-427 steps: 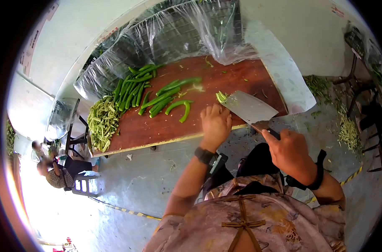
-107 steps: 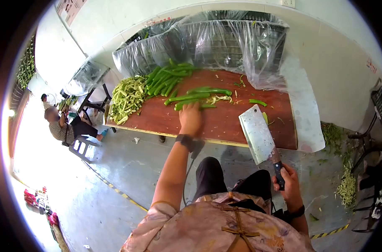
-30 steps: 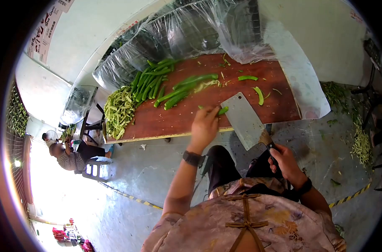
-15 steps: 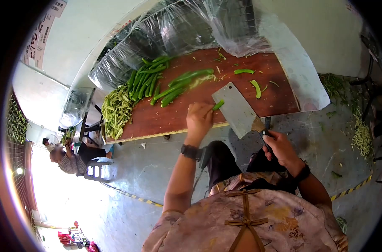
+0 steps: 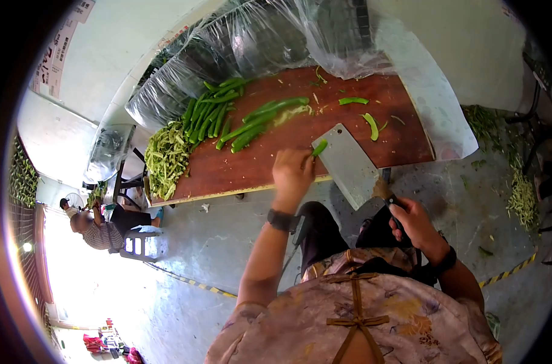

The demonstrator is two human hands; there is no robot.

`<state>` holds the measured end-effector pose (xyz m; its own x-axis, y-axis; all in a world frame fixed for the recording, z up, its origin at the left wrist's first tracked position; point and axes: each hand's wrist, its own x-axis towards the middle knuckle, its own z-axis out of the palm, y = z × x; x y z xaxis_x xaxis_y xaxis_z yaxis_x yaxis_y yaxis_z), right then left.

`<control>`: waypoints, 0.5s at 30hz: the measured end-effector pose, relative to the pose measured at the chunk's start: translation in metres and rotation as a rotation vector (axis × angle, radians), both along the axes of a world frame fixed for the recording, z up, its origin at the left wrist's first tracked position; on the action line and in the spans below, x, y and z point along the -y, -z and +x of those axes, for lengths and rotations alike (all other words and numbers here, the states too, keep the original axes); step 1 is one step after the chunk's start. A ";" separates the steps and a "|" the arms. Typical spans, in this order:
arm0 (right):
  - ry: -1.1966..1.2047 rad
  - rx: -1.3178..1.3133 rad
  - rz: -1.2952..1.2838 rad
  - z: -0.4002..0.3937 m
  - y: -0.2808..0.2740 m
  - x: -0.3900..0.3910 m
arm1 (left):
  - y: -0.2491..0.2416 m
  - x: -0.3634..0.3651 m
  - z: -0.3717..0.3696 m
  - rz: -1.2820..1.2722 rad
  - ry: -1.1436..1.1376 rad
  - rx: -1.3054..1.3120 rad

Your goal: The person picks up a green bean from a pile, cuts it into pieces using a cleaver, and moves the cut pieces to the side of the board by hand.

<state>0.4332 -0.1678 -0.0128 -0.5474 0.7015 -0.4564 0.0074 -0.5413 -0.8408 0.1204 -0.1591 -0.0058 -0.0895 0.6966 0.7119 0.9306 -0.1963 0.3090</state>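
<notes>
Through the head view I see the left hand [image 5: 293,176] with its fingers closed around a short green piece [image 5: 319,148], which pokes out toward 1 o'clock, over the worktop [image 5: 252,167] near its front edge. The right hand [image 5: 412,219] is wrapped around the handle of a cleaver [image 5: 347,167], whose blade I find at the left hand's 3 o'clock, right beside the piece. Long green peppers [image 5: 276,107] lie at its 11 o'clock, a shredded heap [image 5: 167,161] at 9.
</notes>
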 end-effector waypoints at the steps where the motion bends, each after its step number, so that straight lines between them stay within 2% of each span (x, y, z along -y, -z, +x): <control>1: 0.007 0.010 0.023 -0.005 0.000 -0.004 | -0.001 -0.001 0.003 0.018 0.003 -0.018; 5: -0.013 0.023 0.067 -0.017 -0.004 -0.017 | 0.003 -0.005 0.004 0.080 0.038 0.009; 7: -0.018 0.023 0.051 -0.012 -0.002 -0.021 | 0.003 -0.003 0.001 0.051 0.087 0.051; 10: -0.030 0.030 0.034 0.005 -0.001 -0.025 | 0.000 0.009 -0.004 -0.022 0.007 -0.044; 15: -0.084 0.058 0.021 0.020 -0.005 -0.032 | 0.006 0.010 -0.012 -0.040 0.046 -0.019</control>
